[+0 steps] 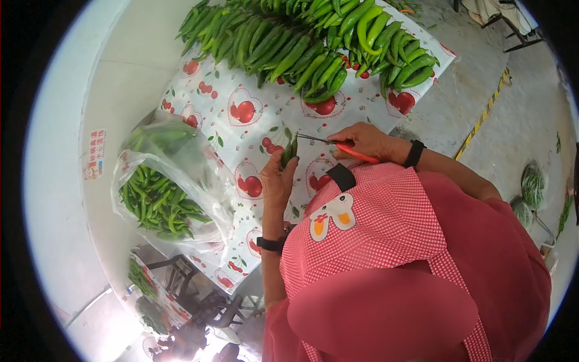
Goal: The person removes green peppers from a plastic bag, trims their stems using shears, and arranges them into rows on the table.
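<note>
Green peppers (290,151), a small bunch held upright, are pinched in my left hand (278,181) above the patterned tablecloth (217,117). My right hand (365,142) is closed around the red handles of a pair of scissors (356,153). The scissor blades point left, and their tips are close to the upper ends of the held peppers. Whether the tips touch a stem is too small to tell. Beyond both hands, long rows of green peppers (289,51) lie side by side on the cloth.
A clear plastic bag (208,211) of loose green peppers (160,199) stands at the table's left side. A wall is at the left. Bagged vegetables (533,186) sit on the floor at the right, past yellow-black tape (482,114). Another small table is at the lower left.
</note>
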Demonstrator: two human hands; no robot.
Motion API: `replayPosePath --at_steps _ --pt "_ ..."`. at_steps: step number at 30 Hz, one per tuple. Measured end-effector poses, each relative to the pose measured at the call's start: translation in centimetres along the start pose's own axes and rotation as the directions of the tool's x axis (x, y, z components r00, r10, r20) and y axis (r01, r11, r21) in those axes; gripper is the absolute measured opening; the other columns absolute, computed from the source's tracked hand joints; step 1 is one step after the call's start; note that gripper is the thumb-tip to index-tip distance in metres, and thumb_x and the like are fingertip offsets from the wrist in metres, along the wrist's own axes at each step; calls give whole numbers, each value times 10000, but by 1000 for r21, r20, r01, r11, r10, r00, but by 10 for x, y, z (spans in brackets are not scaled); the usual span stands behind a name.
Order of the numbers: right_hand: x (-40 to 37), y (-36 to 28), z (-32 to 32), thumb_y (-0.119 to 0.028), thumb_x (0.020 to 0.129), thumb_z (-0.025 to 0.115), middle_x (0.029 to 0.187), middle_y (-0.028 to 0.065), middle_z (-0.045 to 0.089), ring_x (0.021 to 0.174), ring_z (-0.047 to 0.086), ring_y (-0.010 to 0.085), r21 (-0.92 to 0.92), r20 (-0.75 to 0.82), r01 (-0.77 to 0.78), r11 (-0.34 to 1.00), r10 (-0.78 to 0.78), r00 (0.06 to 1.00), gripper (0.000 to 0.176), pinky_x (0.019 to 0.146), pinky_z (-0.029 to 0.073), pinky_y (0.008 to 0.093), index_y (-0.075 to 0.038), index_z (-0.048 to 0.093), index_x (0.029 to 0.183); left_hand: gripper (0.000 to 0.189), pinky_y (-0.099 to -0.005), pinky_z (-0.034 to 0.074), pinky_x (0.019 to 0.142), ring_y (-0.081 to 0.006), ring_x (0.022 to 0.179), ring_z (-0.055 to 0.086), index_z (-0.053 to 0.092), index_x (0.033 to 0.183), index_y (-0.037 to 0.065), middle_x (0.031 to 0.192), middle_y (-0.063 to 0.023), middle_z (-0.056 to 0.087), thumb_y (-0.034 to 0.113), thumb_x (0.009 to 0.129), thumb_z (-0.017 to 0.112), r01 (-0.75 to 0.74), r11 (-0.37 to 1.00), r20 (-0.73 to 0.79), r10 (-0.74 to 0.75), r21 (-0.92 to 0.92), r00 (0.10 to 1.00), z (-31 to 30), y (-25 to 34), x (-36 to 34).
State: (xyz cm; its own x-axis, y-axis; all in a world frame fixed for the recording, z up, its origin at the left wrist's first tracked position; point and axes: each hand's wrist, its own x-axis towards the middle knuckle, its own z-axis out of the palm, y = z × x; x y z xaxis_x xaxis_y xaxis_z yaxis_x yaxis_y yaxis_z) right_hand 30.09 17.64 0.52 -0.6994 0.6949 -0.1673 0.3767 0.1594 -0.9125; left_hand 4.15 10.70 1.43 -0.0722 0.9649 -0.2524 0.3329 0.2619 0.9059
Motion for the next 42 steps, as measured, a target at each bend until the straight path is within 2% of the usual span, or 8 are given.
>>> replayPosePath --at_steps 5,7,10,21,24,35,41,42 --pt "-2 -5 -1 -531 839 626 810 169 651 734 610 326 -34 10 -52 998 52 999 525 674 471 397 -97 654 1134 202 -240 490 727 -107 809 623 598 1059 -25 873 -51 665 63 880 627 14 997 86 -20 70 996 1 3 -3" --pt "0 -2 -2 -379 807 723 737 146 625 628 563 175 -51 -8 -26 998 25 1000 502 622 453 304 -60 626 1182 200 -244 494 731 -110 811 627 596 1060 -28 886 -58 671 64 885 621 34 996 105 -43 87 994 1 5 -3" --pt "-1 -3 -2 -547 812 651 810 171 655 719 620 304 -9 49 -77 997 77 996 543 665 475 379 -97 667 1115 205 -251 501 734 -116 815 630 593 1072 -33 911 -69 681 71 896 608 72 996 137 -78 49 988 3 10 -4" --pt "-2 0 3 -537 828 639 784 150 653 701 614 297 0 42 -59 998 59 997 503 655 468 373 -110 676 1092 273 -235 490 742 -92 800 614 608 1143 -14 920 -48 686 135 914 595 123 982 179 -96 -143 979 6 -1 -4" --pt "-1 2 3 -527 838 633 761 150 643 689 607 295 -6 38 -39 999 39 998 485 650 466 375 -103 677 1070 302 -248 489 771 -110 838 620 584 1196 -4 1016 -84 681 162 944 577 132 967 205 -87 -218 975 9 -2 -4" --pt "0 6 5 -483 882 597 706 137 613 617 550 277 49 -47 -34 998 36 998 421 615 451 375 -91 673 1014 244 -221 472 589 -87 675 581 585 1065 29 851 -51 646 247 958 564 293 902 201 -238 -317 950 10 10 -5" --pt "0 5 2 -484 874 610 726 149 626 636 571 280 -15 80 -61 998 62 995 427 633 461 364 -81 673 1001 233 -229 488 577 -94 663 585 588 1049 26 860 -58 652 239 960 559 283 907 241 -212 -311 947 9 6 -5" --pt "0 6 4 -421 875 636 710 132 608 620 540 217 11 68 -43 999 42 997 412 614 449 326 -60 652 1072 233 -229 488 577 -94 663 585 588 1049 26 860 -58 652 239 960 559 283 907 241 -212 -311 947 9 7 -5"
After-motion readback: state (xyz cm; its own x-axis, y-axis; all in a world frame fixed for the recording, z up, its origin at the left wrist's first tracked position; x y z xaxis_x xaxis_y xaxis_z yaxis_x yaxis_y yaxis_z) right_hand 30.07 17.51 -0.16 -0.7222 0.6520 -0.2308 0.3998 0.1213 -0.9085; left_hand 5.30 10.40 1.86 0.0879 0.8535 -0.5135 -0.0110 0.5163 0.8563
